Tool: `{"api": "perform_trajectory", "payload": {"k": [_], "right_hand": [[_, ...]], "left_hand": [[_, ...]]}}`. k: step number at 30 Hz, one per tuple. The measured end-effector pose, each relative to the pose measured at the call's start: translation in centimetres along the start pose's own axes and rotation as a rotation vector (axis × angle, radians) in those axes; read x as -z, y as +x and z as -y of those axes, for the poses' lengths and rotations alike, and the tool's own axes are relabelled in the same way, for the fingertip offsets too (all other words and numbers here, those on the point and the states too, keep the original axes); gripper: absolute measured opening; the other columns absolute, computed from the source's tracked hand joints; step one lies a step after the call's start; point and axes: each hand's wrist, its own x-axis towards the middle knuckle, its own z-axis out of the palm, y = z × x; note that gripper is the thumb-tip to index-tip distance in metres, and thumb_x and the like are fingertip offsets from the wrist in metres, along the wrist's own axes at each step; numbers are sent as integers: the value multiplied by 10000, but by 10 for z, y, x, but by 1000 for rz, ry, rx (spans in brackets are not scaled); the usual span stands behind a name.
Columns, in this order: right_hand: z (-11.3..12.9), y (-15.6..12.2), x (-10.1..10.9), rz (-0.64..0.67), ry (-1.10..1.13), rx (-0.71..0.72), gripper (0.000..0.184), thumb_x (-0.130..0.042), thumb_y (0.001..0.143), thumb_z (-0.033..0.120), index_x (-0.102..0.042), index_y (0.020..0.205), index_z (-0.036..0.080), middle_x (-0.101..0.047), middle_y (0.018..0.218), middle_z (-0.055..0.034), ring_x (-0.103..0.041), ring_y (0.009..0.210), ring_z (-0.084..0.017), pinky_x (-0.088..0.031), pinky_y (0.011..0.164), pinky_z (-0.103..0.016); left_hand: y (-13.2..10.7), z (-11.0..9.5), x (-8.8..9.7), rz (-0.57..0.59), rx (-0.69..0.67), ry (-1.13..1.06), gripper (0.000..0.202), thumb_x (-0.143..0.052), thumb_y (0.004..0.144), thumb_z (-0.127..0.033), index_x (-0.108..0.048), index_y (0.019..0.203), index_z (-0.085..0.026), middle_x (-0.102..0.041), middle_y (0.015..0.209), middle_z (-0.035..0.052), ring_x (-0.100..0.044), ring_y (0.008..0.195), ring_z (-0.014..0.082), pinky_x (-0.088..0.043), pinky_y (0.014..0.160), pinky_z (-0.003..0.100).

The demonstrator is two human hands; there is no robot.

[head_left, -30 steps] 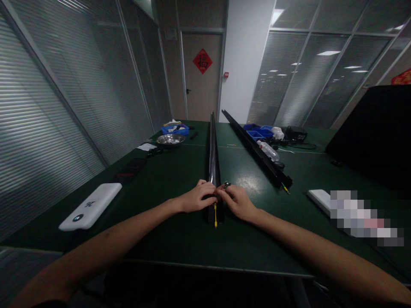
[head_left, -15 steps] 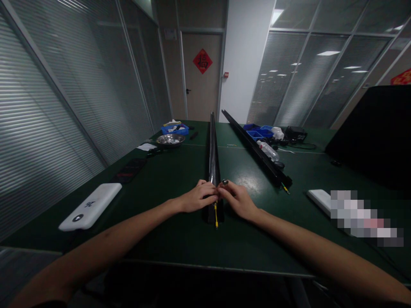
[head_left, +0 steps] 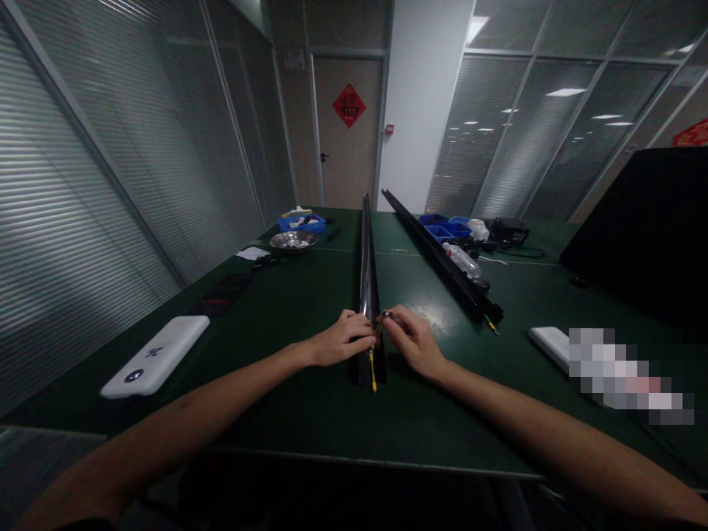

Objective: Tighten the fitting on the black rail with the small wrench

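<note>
Atop the dark green table (head_left: 310, 413): long, straight, glossy black rail (head_left: 367, 265)

Rail lies lengthwise, pointing away from the person; its surface carries a pale streak of reflected light. 1 short, thin yellow lead (head_left: 373, 372) lies at its near end. Left hand (head_left: 341, 339) rests bent over the rail; whether it clamps anything cannot be told. Right hand (head_left: 412, 343) pinches 1 small, shiny metal piece (head_left: 387, 315) just beside the left fingertips.
</note>
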Motion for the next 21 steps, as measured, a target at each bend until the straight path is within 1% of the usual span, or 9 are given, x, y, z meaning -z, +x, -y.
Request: {"api": "perform_trajectory", "payload": {"k": [4, 9, 15, 21], "right_hand": [[-2, 0, 0, 14, -3, 14, 255, -510, 1038, 390, -655, 979, 188, -587, 852, -30, -543, 678, -144, -416, 575, -252], [0, 1, 1, 22, -3, 41, 258, -495, 1048, 362, -653, 946, 184, -565, 835, -22, -538, 699, -147, -420, 619, -261], [5, 3, 2, 45, -24, 87, 302, -465, 1063, 357, -651, 900, 184, -544, 796, -13, -539, 705, -150, -427, 670, -273], [6, 4, 3, 63, -35, 92, 345, -436, 1068, 401, -643, 890, 191, -533, 790, -20, -544, 718, -166, -431, 678, -289]], "left_hand": [[0, -1, 1, 1, -2, -5, 308, -386, 1082, -345, -653, 1019, -207, -672, 1070, 27, -550, 1116, 219, -244, 1011, 369], [0, -4, 3, 18, 11, -13, 346, -367, 1084, -396, -657, 1034, -213, -679, 1082, 35, -547, 1121, 226, -253, 1026, 370], [0, -3, 3, 6, 2, -16, 325, -398, 1075, -392, -665, 1043, -210, -681, 1087, 41, -551, 1124, 226, -254, 1035, 365], [0, -3, 2, -7, -2, -19, 324, -405, 1074, -393, -668, 1049, -205, -687, 1090, 42, -556, 1127, 229, -256, 1038, 376]]}}
